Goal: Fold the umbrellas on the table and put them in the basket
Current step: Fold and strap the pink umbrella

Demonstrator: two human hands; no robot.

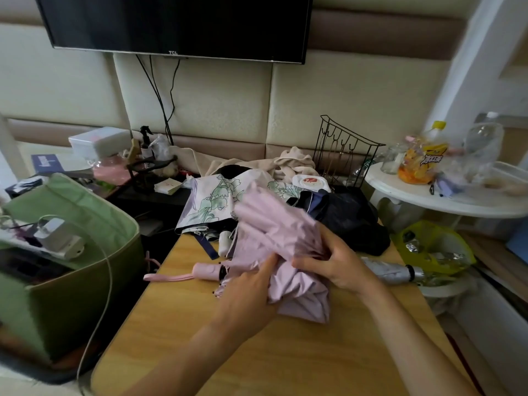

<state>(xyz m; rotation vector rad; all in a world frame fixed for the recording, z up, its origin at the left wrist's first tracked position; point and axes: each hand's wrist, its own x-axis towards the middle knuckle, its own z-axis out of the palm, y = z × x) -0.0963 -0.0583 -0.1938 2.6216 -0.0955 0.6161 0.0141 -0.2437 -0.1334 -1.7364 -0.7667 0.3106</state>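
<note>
Wooden table [285, 352] carrying pink umbrella [274, 247], lying directly ahead of both hands; long axis running left-right, handle pointing left toward green basket [85, 252]. Left hand [251, 290] pinching canopy fabric; right hand [334, 264] gripping bunched folds. Left hand sitting nearer handle.

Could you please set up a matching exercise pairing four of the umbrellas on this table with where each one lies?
Things:
1. pink umbrella
2. floral umbrella
3. dark navy umbrella
4. silver umbrella

Places:
A. at the table's right edge, rolled up, beside the yellow bag
B. behind the pink one on the left, canopy spread loose
C. in the middle of the table, held by both hands
D. behind the pink one on the right, a crumpled heap

Pairs: 1-C, 2-B, 3-D, 4-A
</note>
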